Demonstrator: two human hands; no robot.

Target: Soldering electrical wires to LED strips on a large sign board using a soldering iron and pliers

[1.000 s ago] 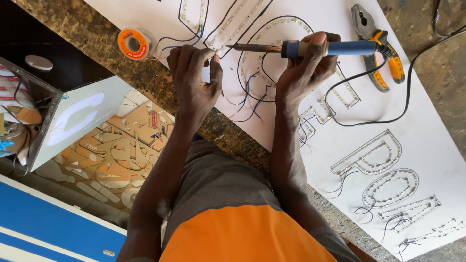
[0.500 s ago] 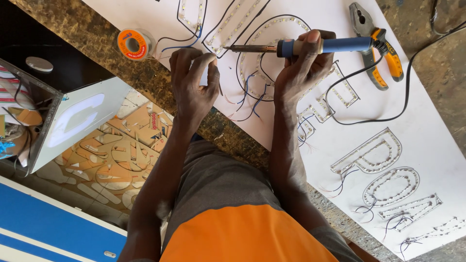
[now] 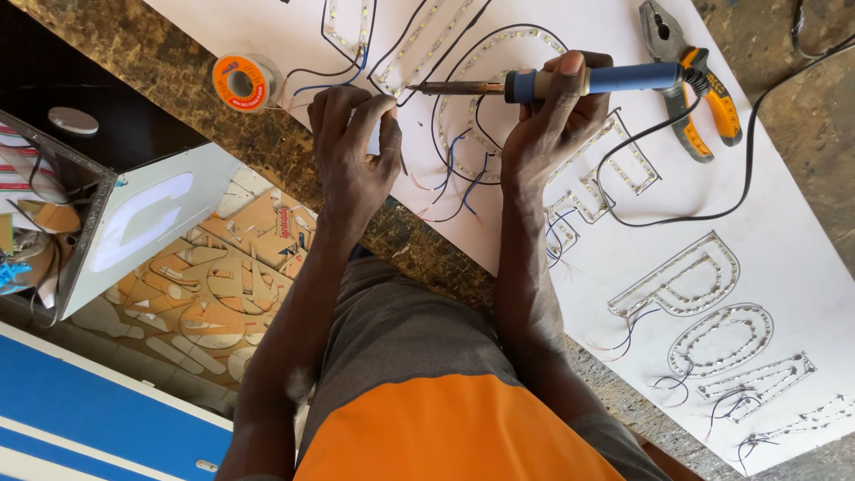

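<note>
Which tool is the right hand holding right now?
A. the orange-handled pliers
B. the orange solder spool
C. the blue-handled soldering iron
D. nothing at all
C: the right hand is wrapped around the blue-handled soldering iron, its metal tip pointing toward the left hand, while the pliers and the solder spool lie untouched on the white board.

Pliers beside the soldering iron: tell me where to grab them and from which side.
Grip the pliers by the two orange-and-black handles, closing the fingers around both at once. Come from the handle end, the side toward the board's right edge. The metal jaws point away toward the top edge, and the handles lie flat and free, though the soldering iron's black cord runs close by.
</note>
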